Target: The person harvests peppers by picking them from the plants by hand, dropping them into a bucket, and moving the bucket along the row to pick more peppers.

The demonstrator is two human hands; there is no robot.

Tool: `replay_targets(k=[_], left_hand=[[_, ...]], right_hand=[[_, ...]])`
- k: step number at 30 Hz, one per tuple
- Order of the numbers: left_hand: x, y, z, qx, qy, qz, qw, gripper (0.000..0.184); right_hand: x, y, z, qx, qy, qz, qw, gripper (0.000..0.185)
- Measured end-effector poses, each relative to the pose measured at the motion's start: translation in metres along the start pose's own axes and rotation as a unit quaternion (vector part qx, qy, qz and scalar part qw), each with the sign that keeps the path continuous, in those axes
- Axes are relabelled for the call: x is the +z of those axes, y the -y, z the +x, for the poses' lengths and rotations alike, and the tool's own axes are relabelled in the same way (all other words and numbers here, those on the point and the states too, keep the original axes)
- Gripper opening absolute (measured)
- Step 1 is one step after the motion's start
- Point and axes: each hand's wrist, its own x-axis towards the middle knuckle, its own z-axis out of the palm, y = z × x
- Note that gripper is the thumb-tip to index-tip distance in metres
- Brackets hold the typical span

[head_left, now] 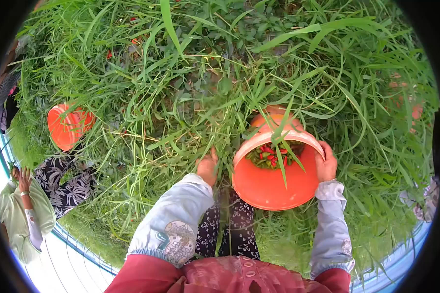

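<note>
Red and green peppers (273, 157) partly fill the tilted orange bucket (278, 188), whose rim the right hand (327, 165) grasps in its fingers. The left hand (208, 168) is in grass (178, 139) (I cannot tell its fingers' grip). Red specks (109, 53) beyond look unpicked.

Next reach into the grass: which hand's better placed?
Likely the left hand: it's clear of the pepper bucket and down among the grass. The right hand is occupied, holding that bucket.
</note>
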Motion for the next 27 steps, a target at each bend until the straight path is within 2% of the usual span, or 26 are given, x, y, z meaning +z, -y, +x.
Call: replay_targets(k=[2,3,4,5,6,7,8,9,11,13,14,16,18,20,27], left_hand=[[0.009,0.004,0.004,-0.002,-0.076,-0.149,0.986,0.059],[0.011,0.003,0.005,-0.005,-0.074,-0.156,0.985,0.059],[0.01,-0.001,0.007,-0.002,-0.052,-0.065,0.997,0.058],[0.011,-0.002,0.008,0.002,-0.029,0.028,0.999,0.057],[0.014,-0.001,0.01,0.002,-0.025,0.022,0.999,0.057],[0.017,0.0,0.012,0.04,-0.027,0.097,0.994,0.059],[0.019,0.0,0.014,0.078,-0.029,0.172,0.982,0.06],[0.018,-0.003,0.012,0.079,-0.029,0.165,0.983,0.06],[0.008,-0.007,0.004,-0.001,-0.075,0.004,0.997,0.06],[0.008,-0.007,-0.004,0.01,-0.081,-0.011,0.997,0.058],[0.01,-0.007,-0.007,0.019,-0.085,-0.019,0.996,0.056],[0.014,-0.008,-0.013,0.038,-0.093,-0.029,0.995,0.053],[0.019,-0.008,-0.019,0.061,-0.099,-0.04,0.992,0.049],[0.026,-0.009,-0.025,0.087,-0.103,-0.054,0.989,0.046],[0.039,-0.011,-0.056,0.17,-0.138,-0.131,0.967,0.034]], right_hand=[[-0.002,0.009,-0.003,-0.013,0.014,-0.015,1.0,0.036],[-0.006,0.015,-0.008,-0.055,0.005,-0.103,0.993,0.035],[-0.01,0.031,-0.009,-0.098,-0.004,-0.19,0.977,0.034],[-0.014,0.052,-0.012,-0.102,0.001,-0.194,0.976,0.034],[-0.014,0.095,-0.021,-0.154,-0.058,-0.185,0.969,0.032],[-0.009,0.131,-0.029,-0.206,-0.116,-0.175,0.956,0.03],[0.002,0.158,-0.036,-0.199,-0.081,-0.04,0.976,0.029],[0.017,0.18,-0.043,-0.186,-0.044,0.094,0.977,0.029],[0.06,0.215,-0.038,-0.245,0.126,0.114,0.955,0.027],[0.136,0.234,-0.024,-0.361,0.161,0.052,0.917,0.028],[0.172,0.233,-0.019,-0.361,0.213,0.047,0.907,0.033],[0.237,0.233,-0.012,-0.35,0.302,-0.071,0.884,0.05],[0.276,0.224,-0.017,-0.342,0.324,-0.111,0.875,0.052],[0.296,0.207,-0.021,-0.342,0.358,-0.193,0.847,0.057],[0.266,0.16,-0.037,-0.32,0.464,-0.246,0.788,0.054]])
